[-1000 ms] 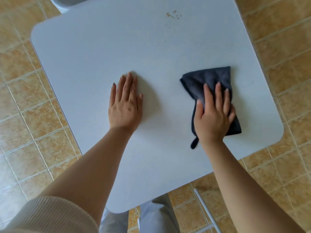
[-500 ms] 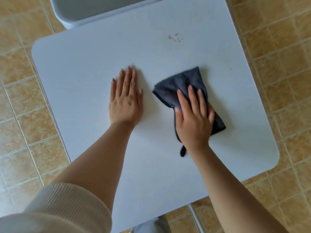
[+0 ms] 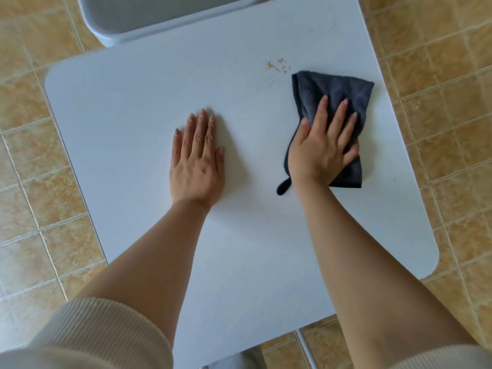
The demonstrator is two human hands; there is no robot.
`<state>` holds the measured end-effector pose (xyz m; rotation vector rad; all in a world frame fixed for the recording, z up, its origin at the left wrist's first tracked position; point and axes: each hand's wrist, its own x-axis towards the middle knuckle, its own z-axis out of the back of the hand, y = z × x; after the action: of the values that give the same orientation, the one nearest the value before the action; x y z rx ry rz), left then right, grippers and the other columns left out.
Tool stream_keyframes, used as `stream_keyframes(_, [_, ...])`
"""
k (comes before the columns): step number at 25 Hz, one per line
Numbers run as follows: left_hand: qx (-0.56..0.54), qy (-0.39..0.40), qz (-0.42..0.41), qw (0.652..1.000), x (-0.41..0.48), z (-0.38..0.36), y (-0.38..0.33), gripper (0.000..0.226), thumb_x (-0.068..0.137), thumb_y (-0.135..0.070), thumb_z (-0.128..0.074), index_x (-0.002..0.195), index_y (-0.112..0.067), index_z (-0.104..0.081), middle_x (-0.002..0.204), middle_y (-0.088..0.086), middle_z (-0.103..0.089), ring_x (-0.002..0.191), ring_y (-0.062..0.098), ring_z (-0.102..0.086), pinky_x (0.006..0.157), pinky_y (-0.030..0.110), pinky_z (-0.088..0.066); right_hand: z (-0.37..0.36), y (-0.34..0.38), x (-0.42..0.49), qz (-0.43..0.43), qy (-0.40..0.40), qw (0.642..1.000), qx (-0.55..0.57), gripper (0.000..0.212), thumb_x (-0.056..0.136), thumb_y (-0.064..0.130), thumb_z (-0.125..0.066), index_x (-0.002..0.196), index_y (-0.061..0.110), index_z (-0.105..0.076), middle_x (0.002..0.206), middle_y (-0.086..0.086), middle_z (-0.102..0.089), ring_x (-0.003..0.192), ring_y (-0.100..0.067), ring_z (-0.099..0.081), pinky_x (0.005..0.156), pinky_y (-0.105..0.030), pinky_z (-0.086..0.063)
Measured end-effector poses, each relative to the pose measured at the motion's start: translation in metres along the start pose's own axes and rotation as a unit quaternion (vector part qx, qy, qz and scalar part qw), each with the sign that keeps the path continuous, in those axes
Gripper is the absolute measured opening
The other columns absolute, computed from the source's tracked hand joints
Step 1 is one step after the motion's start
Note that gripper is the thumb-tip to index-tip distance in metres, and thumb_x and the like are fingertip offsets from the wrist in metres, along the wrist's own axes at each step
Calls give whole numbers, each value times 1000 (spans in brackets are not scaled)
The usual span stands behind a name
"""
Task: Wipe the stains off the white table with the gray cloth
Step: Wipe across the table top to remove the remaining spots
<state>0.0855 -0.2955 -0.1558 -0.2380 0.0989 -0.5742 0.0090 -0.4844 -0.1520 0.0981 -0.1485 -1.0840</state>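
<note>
- Biggest change from half a second ago: the right hand (image 3: 323,149) and the cloth (image 3: 338,102) are way over on the right side of the worktop (image 3: 138,107) now, well apart from the left hand (image 3: 196,166). Back then the cloth sat just beside the left hand's fingertips.
- A second ago the cloth was out right too, so it's gone in toward the middle and back out again.
- The stains (image 3: 275,65) are not wiped yet: small orange-brown marks with a few faint specks trailing down-left of them. The cloth's top-left corner is just below and to the right of them, close but apart from the main marks.
- Left hand hasn't really budged. It's flat, palm down, fingers straight and close together, nothing in it, just lying on the bare worktop near the middle.
- Right hand is spread open and pressing down on the lower half of the cloth, fingers fanned and pointing up and a bit right, thumb out to the left. It's pinning the cloth flat rather than bunching it in a fist.
- The cloth is dark gray, loosely folded, with a little loop tag (image 3: 282,188) poking out by the right wrist.
- Both forearms are bare, beige sleeves (image 3: 87,336) pushed up near the elbows.
- A gray chair (image 3: 149,25) is at the far edge, with more of it in view than before, and tan tile floor (image 3: 29,166) is all round.
</note>
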Motion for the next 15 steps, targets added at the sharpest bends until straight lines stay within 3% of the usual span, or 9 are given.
stream_keyframes(3, [1,5,0,1000,1,0,1,55,104,-31,-23,155,-14,-13,163,3,-12,150,17,-6,122,38,-2,-1,2,-37,77,-39,996,9,45,105,44,-38,149,32,-45,159,-2,-38,147,-26,-35,108,-50,-35])
stream_keyframes(8, [-6,5,-5,1000,0,1,2,56,103,-35,-20,155,-14,-14,163,3,-11,150,18,-6,122,38,-2,22,-66,-101,200,-21,980,-7,45,107,43,-39,150,31,-43,159,0,-38,147,-23,-36,109,-47,-36])
stream_keyframes(11, [-35,11,-19,999,-2,6,4,59,102,-37,-19,155,-12,-16,162,5,-12,150,19,-7,122,37,-1,30,-102,-117,118,-8,992,-36,46,107,42,-39,151,32,-40,161,1,-35,149,-23,-32,110,-47,-34])
stream_keyframes(15, [-58,36,-62,996,-36,22,29,60,102,-36,-18,154,-8,-16,162,7,-12,150,20,-6,122,37,-1,17,-53,-135,-61,-40,997,-16,46,103,40,-43,148,30,-46,158,-4,-40,146,-29,-37,106,-53,-36])
